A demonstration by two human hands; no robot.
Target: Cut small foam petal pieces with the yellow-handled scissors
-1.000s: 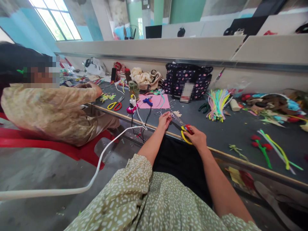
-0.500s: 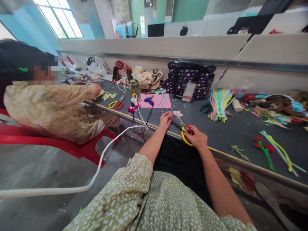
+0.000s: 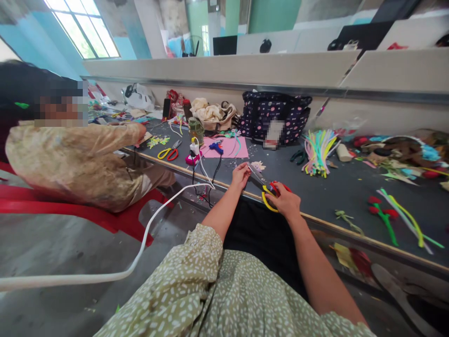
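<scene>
My right hand [image 3: 286, 201] is closed round the red and yellow handles of a pair of scissors [image 3: 261, 179]. Their blades point up and left, over the table edge. At the blade tips, my left hand [image 3: 241, 175] is pinched closed; whatever lies between its fingertips is too small to make out. Just beyond the blades, a small pile of pale cut pieces [image 3: 258, 165] lies on the dark table [image 3: 326, 201]. Further left on the pink sheet [image 3: 231, 149] is a blue glue gun [image 3: 216, 148].
A bundle of pastel pipe cleaners [image 3: 319, 153] stands right of the dotted bag [image 3: 275, 114]. A red and green pipe-cleaner flower [image 3: 385, 217] lies at right. Second scissors [image 3: 170, 152] rest at left. A white cable [image 3: 150, 229] crosses towards a power strip [image 3: 192, 158]. A co-worker [image 3: 70, 154] sits at left.
My right hand and the scissors have shifted slightly left, and the handles look a little wider apart. My left hand stays pinched in nearly the same place. The whole view has moved slightly.
</scene>
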